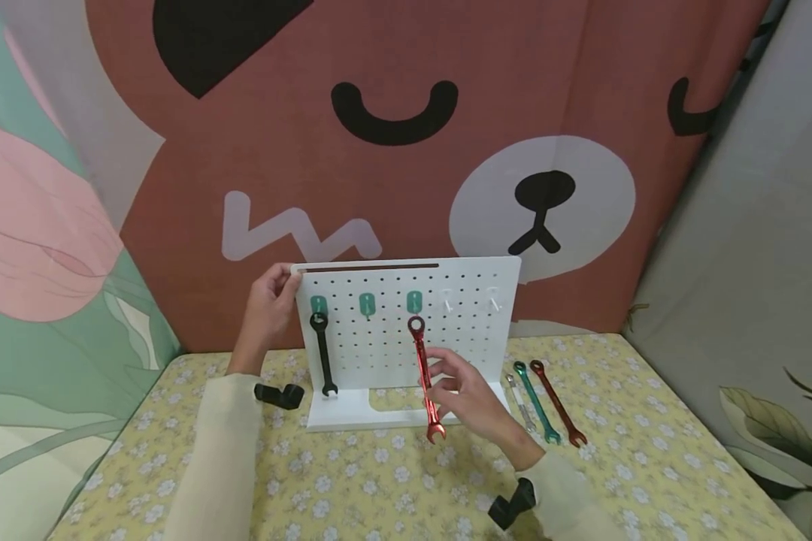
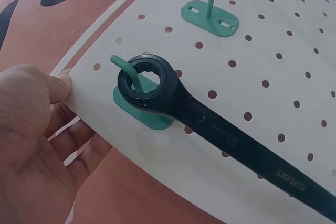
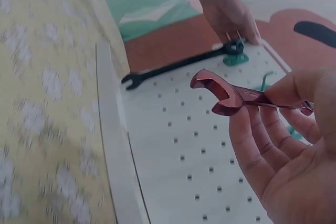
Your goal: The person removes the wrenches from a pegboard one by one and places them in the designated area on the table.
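Note:
A white pegboard (image 1: 379, 353) stands upright on its base. My left hand (image 1: 268, 304) pinches its upper left corner between thumb and fingers. Right beside that hand, a black wrench (image 2: 231, 135) hangs by its ring end from a green hook (image 2: 126, 69). My right hand (image 1: 470, 398) holds a shiny red wrench (image 1: 422, 368) by the shank, thumb on one side and fingers on the other. The ring end points up, just below the third green hook (image 1: 414, 302), and the open end (image 3: 220, 93) points down in front of the base.
Between the two wrenches sits another green hook (image 1: 368, 304). Two clear hooks (image 1: 493, 299) are at the board's right. On the flowered tablecloth (image 1: 622, 428) lie a small silver wrench (image 1: 519, 402), a green wrench (image 1: 536, 402) and a dark red wrench (image 1: 558, 403). A patterned curtain hangs behind.

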The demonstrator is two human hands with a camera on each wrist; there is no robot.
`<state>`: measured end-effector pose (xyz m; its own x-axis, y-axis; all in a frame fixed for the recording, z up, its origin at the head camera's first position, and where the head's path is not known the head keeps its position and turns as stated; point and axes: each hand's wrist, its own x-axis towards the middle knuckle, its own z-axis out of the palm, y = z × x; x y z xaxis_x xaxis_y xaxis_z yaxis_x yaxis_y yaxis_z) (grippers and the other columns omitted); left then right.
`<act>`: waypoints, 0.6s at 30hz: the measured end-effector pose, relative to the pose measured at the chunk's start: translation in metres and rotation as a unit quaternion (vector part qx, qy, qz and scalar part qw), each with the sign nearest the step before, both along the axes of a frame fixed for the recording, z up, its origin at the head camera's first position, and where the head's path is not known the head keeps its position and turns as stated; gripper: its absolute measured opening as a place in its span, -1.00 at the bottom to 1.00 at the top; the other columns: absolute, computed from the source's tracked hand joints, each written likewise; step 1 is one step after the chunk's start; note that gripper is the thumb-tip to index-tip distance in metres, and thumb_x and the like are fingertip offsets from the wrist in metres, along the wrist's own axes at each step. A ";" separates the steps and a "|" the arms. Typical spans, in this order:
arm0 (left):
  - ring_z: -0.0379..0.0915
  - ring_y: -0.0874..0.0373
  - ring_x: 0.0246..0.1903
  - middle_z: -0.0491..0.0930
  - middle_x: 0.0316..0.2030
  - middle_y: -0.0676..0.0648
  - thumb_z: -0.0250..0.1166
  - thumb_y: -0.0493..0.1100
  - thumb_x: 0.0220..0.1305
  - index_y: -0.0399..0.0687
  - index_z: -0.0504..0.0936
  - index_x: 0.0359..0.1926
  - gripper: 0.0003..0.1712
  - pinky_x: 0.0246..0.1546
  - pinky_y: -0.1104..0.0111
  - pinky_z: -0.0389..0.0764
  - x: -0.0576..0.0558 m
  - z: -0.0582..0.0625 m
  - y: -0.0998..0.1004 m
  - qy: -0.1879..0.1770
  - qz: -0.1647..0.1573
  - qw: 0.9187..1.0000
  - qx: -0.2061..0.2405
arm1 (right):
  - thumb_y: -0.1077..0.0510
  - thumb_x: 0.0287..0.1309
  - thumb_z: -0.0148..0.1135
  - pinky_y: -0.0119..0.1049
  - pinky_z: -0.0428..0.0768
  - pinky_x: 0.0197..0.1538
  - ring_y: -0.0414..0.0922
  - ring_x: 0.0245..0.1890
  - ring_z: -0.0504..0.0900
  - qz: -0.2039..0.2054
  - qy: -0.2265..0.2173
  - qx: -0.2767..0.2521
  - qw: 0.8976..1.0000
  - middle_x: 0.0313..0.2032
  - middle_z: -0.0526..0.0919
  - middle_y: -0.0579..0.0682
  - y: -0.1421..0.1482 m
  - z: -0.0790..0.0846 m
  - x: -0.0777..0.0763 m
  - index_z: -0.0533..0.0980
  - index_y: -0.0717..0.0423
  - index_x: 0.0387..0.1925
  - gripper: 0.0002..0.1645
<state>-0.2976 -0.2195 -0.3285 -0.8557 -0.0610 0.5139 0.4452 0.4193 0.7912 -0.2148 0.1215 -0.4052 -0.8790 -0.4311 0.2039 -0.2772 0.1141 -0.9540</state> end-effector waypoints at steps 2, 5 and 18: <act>0.43 -0.10 -0.26 0.64 -0.12 -0.30 0.07 -0.06 0.63 -0.34 0.54 0.10 -0.62 -0.35 0.43 0.44 -0.001 0.000 -0.001 0.000 -0.003 1.000 0.000 | 0.26 0.41 0.20 -0.02 0.69 -0.29 0.03 -0.22 0.66 -0.008 0.000 0.004 1.000 0.04 0.51 0.22 0.008 -0.003 0.000 0.32 0.04 0.45 -0.37; 0.44 -0.04 -0.25 0.64 -0.10 -0.28 0.07 -0.05 0.63 -0.32 0.54 0.11 -0.61 -0.33 0.43 0.46 -0.001 0.000 -0.001 0.002 -0.004 1.000 -0.003 | 0.25 0.40 0.21 0.00 0.69 -0.30 0.03 -0.24 0.67 -0.018 0.003 0.015 1.000 0.02 0.52 0.22 0.021 -0.004 -0.001 0.34 0.06 0.43 -0.39; 0.39 -0.08 -0.31 0.60 -0.19 -0.28 0.08 -0.04 0.63 -0.31 0.54 0.11 -0.61 -0.38 0.40 0.40 0.000 -0.001 0.001 0.003 -0.003 1.000 0.009 | 0.24 0.43 0.20 -0.06 0.69 -0.27 0.07 -0.21 0.67 -0.034 0.004 0.081 0.996 -0.02 0.52 0.22 0.080 -0.012 0.005 0.34 0.17 0.38 -0.44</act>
